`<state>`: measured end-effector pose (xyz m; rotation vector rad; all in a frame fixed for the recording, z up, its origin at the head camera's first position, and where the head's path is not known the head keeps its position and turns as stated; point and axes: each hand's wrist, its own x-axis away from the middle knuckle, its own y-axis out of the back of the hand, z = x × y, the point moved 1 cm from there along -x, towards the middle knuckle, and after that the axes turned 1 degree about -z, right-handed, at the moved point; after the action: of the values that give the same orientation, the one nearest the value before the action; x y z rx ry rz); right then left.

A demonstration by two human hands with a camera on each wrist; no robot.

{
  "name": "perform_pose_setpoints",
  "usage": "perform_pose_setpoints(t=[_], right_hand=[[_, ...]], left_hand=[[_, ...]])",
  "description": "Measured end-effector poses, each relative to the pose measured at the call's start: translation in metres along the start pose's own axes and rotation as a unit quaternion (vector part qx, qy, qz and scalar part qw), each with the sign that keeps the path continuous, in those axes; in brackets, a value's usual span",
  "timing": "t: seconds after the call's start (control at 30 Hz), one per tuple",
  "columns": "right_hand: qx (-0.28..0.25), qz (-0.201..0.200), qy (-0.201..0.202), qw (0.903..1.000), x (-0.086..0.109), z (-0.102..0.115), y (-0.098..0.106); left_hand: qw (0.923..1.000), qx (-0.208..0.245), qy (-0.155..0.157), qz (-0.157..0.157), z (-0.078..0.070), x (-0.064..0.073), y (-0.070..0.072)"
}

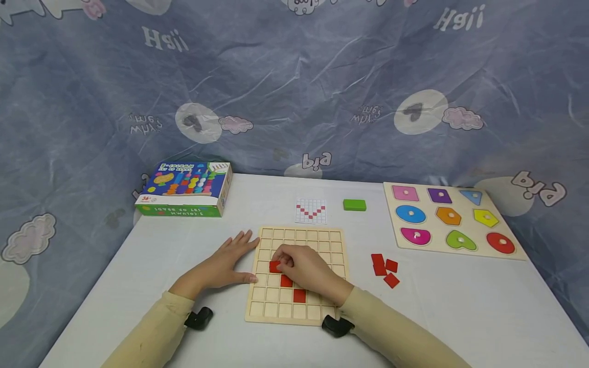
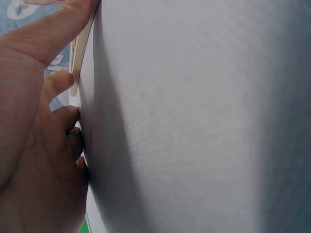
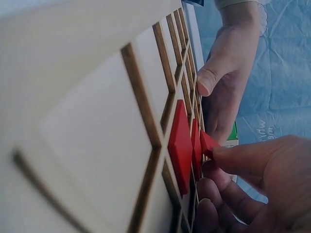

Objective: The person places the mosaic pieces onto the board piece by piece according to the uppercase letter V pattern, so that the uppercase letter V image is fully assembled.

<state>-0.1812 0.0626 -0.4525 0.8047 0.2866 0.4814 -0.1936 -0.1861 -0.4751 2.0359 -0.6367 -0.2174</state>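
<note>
A wooden grid board [image 1: 269, 309] lies on the white table. Over its left-middle part, my right hand [image 1: 306, 266] pinches a red square tile [image 1: 274, 267] between thumb and fingers, the tile tilted in the right wrist view [image 3: 208, 143]. Two more red tiles, one partly under the hand [image 1: 286, 280] and one lower right of it [image 1: 299, 296], sit in cells along a diagonal. My left hand [image 1: 225, 263] spreads at the board's left edge, thumb and fingertip touching its rim; nothing is held in it.
Several loose red tiles [image 1: 379, 265] lie right of the board. Behind it are a pattern card [image 1: 311, 211] with a red V and a green block [image 1: 354, 205]. A toy box [image 1: 185, 189] stands back left, a shape puzzle board [image 1: 437, 232] back right.
</note>
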Motion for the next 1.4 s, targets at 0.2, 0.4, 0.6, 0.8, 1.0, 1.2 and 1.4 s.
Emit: perform_pose_setpoints(t=[0.2,0.4,0.6,0.8,1.0,1.2,1.4], right_hand=[[0.004,0.007,0.009,0.9999,-0.0024,-0.0008,-0.0013],[0.012,0.005,0.013,0.9998,-0.0030,-0.0006,-0.0018],[0.044,0.007,0.019,0.9988,-0.0023,0.0000,-0.0027],[0.059,0.013,0.020,0.9979,-0.0025,0.0016,-0.0024],[0.058,0.016,0.023,0.9979,-0.0031,0.0025,-0.0019],[0.053,0.014,0.030,0.9980,-0.0032,0.0014,-0.0028],[0.054,0.013,0.037,0.9978,-0.0032,0.0004,-0.0031]], left_hand=[[1.0000,0.000,0.003,0.000,-0.0001,0.0004,0.0004],[1.0000,-0.001,0.004,0.000,-0.0011,0.0001,0.0006],[1.0000,0.001,0.001,-0.001,-0.0012,0.0005,0.0006],[1.0000,-0.001,0.001,0.000,-0.0010,0.0004,0.0007],[1.0000,-0.001,0.000,0.000,-0.0008,0.0002,0.0007],[1.0000,0.000,-0.001,0.001,-0.0028,0.0008,0.0017],[1.0000,-0.003,0.003,0.002,-0.0037,0.0008,0.0020]])
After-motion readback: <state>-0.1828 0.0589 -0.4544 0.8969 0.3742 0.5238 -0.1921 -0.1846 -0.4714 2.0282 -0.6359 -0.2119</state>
